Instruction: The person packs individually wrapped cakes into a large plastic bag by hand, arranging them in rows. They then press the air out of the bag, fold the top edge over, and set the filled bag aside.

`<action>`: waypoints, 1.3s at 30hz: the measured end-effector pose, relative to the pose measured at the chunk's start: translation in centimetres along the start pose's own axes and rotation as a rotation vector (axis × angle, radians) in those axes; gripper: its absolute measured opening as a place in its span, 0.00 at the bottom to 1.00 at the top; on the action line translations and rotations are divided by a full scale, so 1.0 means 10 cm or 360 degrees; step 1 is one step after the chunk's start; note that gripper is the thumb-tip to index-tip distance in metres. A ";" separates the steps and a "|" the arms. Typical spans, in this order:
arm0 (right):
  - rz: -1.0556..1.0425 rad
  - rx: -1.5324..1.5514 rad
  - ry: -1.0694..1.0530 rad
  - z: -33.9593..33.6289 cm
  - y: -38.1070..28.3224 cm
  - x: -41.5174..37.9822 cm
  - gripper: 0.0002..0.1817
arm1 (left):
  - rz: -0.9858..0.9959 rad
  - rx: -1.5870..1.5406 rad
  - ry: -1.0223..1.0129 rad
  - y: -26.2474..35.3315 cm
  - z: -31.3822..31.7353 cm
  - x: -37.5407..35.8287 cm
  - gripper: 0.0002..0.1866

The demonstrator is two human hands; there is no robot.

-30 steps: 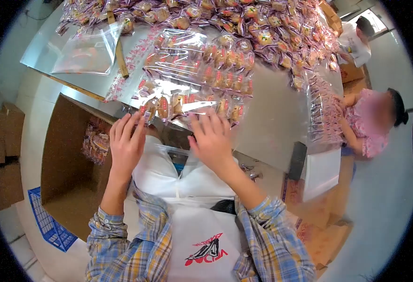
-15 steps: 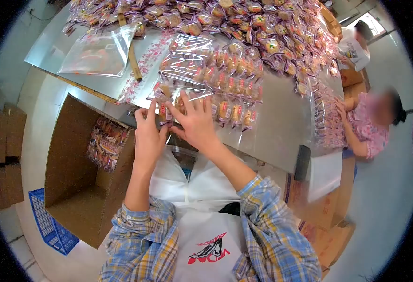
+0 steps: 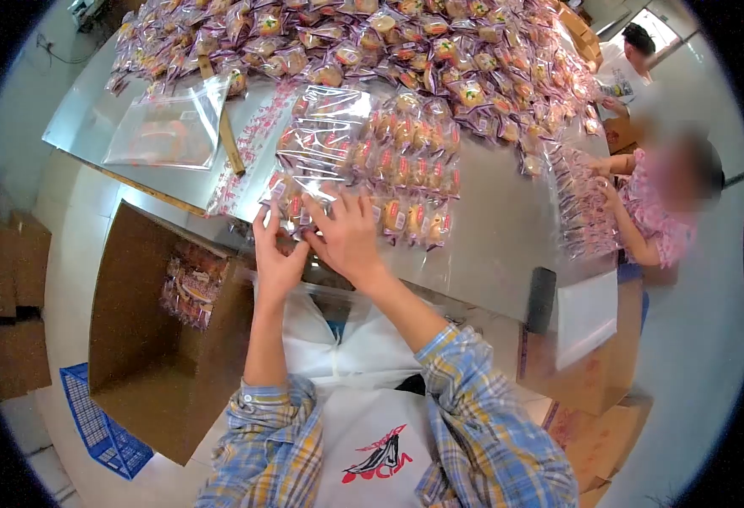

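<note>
At the table's near edge, my left hand [image 3: 279, 262] curls its thumb and fingers round the left end of the nearest row of wrapped pastries [image 3: 294, 208]. My right hand [image 3: 346, 233] bends over the same row, its fingers on top and its thumb low, close to the left thumb. The fingertips partly hide the packets they hold. Further rows of wrapped pastries [image 3: 401, 169] lie side by side beyond. Shiny clear plastic [image 3: 325, 127] covers the left part of these rows.
A heap of wrapped pastries [image 3: 473, 59] covers the far table. Flat clear bags [image 3: 164, 131] and a wooden strip [image 3: 232, 144] lie left. An open carton [image 3: 135, 339] stands below, beside a blue crate [image 3: 105, 423]. Two people work at right, one in a pink top [image 3: 647, 203].
The view has shifted slightly. My hands stay at the left end of the near row with little movement. At right, the person in pink has shifted their hands over the packets.
</note>
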State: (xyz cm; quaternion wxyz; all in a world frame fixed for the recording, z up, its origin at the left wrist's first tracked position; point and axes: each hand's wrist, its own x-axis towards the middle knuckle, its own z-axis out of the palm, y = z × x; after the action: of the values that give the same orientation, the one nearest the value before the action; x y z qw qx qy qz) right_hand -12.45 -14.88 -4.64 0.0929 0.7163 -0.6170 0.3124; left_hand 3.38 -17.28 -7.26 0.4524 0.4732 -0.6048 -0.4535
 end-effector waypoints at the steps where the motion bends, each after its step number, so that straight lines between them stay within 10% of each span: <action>1: 0.0058 -0.0008 0.0020 0.01 0.00 0.03 0.35 | -0.0011 0.0056 0.0008 0.01 -0.01 0.00 0.47; 16: 0.0246 -0.0072 -0.0193 -0.42 0.15 -0.22 0.42 | 0.0851 0.1307 0.0679 0.46 0.00 -0.04 0.19; 23: 0.0154 -0.0090 -0.0011 -0.40 0.40 -0.24 0.29 | 0.1467 0.0989 -0.0313 0.29 0.10 -0.05 0.14; 39: 0.0336 0.0215 0.0055 -0.36 0.58 -0.39 0.23 | 0.1301 0.1384 -0.0094 0.35 0.45 0.23 0.18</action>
State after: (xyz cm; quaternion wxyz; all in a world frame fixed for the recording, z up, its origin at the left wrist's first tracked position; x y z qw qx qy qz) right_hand -19.30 -11.04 -5.49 0.0217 0.6465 -0.6648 0.3736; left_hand -1.91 -18.51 -4.35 0.3380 0.3312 -0.8803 0.0337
